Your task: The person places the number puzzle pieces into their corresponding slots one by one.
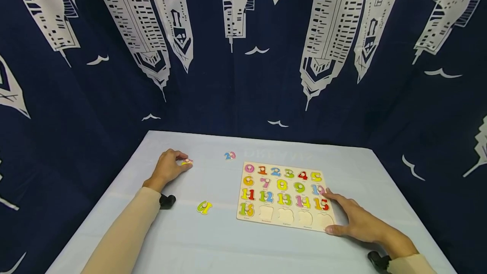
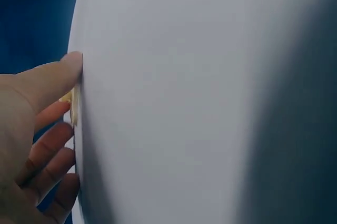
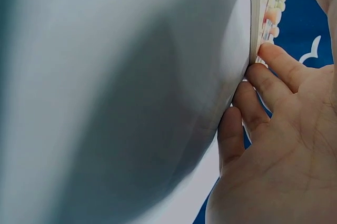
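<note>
My left hand [image 1: 167, 168] is at the left of the white table, pinching a small pink and yellow number puzzle piece [image 1: 187, 162] between thumb and fingers. In the left wrist view the pale edge of that piece [image 2: 74, 107] shows beside the thumb; its number is not readable. At the right rests my right hand [image 1: 359, 219], thumb by the lower right corner of a wooden number board [image 1: 281, 224] and fingertips at its right edge. Straight fingers touch the board's side [image 3: 255, 18] in the right wrist view. Number pieces 0 to 16 fill the board's upper recesses; several bottom-row recesses are bare.
A loose blue and pink 20 piece [image 1: 230, 155] lies beyond the board's upper left. Nearer me is a loose yellow and green number piece [image 1: 204, 207], turned round. The white table [image 1: 213, 248] ends at a dark blue curtain [image 1: 228, 92] printed with white buildings.
</note>
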A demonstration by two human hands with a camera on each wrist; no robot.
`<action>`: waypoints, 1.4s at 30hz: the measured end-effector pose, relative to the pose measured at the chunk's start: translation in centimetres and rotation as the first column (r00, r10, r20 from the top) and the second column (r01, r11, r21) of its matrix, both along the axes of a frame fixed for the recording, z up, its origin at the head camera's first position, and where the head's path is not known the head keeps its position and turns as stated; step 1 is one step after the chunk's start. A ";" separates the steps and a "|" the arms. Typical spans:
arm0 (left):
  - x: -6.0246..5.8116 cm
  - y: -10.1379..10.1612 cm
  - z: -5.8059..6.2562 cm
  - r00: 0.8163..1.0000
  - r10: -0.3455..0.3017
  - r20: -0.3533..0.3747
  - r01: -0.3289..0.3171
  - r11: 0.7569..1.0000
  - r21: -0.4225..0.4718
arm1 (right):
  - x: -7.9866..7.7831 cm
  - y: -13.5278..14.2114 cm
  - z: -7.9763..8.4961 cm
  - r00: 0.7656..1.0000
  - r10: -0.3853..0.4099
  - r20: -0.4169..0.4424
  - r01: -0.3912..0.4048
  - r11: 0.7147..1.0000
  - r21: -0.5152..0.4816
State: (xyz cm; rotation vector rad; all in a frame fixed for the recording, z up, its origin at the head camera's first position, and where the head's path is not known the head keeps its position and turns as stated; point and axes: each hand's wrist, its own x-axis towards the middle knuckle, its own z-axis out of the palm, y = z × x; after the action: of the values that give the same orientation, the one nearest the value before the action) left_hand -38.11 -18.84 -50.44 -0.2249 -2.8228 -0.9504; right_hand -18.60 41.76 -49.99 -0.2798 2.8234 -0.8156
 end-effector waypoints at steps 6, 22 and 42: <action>-0.2 0.4 0.1 0.999 -0.031 0.006 0.032 0.999 -0.034 | 0.0 0.0 -0.2 1.000 0.000 0.000 0.000 1.000 -0.005; 1.7 1.6 1.2 0.979 -0.156 -0.132 0.157 0.988 -0.004 | 0.0 0.0 -0.1 1.000 0.001 -0.008 -0.001 1.000 0.013; 9.7 13.5 4.1 0.772 -0.630 -0.085 0.614 0.774 -0.157 | 0.1 0.0 -0.1 1.000 0.004 -0.024 -0.004 1.000 0.011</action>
State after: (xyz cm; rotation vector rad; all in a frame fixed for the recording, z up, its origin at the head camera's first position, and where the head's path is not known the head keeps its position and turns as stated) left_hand -28.45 -5.32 -46.29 -1.2615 -2.7027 -0.8091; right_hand -18.51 41.79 -50.09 -0.2959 2.8478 -0.8016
